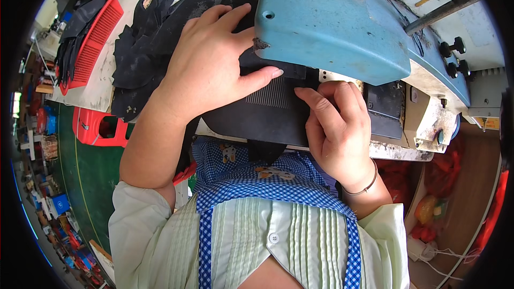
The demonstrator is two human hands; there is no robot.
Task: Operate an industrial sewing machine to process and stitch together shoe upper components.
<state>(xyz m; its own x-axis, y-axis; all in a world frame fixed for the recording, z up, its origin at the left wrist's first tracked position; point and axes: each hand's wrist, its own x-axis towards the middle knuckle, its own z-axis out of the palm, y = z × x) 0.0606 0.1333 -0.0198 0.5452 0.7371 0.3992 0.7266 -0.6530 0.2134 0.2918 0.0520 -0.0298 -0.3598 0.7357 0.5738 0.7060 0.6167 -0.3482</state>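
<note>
In the head view, a thin, flat black strip of sheet material (294,70) lies just above the centre, partly hidden beneath a rounded light-blue metal machine hood (332,32) at 1 o'clock. The left hand (211,59) is at 11 o'clock of centre, palm down with fingers spread, its thumb reaching toward 3 o'clock to the strip's near edge. The right hand (340,126), at 4 o'clock, has its fingers curled, index tip and thumb low over a smooth black plate with a rounded corner (241,126); whether it pinches anything, I cannot tell. The strip thus sits between the hands, at the right hand's 11 o'clock. Its visible part runs roughly 9 to 3 o'clock, though its full length is hidden. A small yellow label (490,123) at 3 o'clock is too small to read.
</note>
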